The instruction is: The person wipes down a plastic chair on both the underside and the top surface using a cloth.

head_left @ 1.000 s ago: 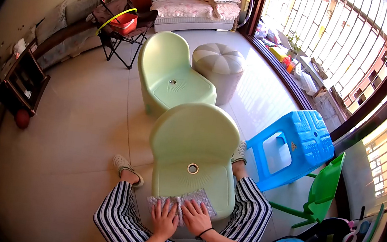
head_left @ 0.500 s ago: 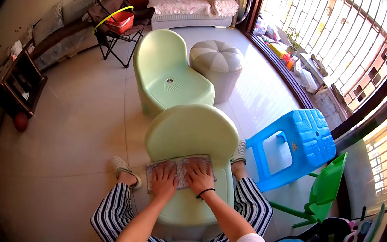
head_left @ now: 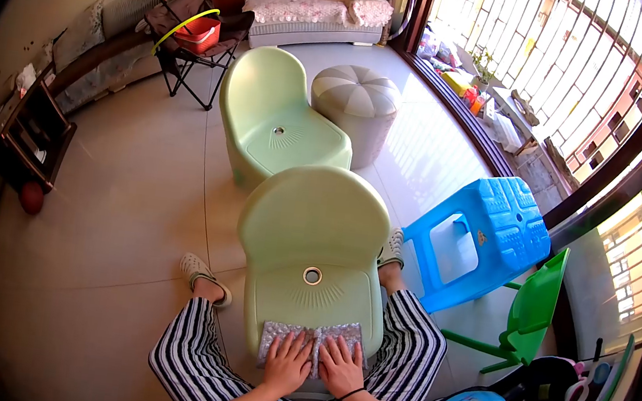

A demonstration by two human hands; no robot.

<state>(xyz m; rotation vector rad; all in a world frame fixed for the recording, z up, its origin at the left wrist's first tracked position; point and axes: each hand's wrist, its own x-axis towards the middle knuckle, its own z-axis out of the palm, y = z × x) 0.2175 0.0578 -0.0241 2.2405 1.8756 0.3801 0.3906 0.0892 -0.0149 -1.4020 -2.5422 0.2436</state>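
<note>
A pale green plastic chair (head_left: 314,224) stands between my knees, its backrest away from me and a round hole in its seat. A grey, bumpy-textured sheet (head_left: 349,334) lies across the near edge of the seat. My left hand (head_left: 287,363) rests flat on the sheet's left half, fingers spread and pointing forward. On the right half lies my right hand (head_left: 340,369), also flat, with a dark band at the wrist. The two hands are close together with a small gap between them.
Beyond stand a second pale green chair (head_left: 288,144) and a round pouf (head_left: 355,108). To the right are a blue stool (head_left: 506,223) and a green chair (head_left: 534,307). A folding chair with a red basket (head_left: 199,35) and a sofa (head_left: 302,26) are farther back.
Both hands and the sheet first went forward to the foot of the backrest, then came back to the near edge of the seat. The sheet now lies straighter.
</note>
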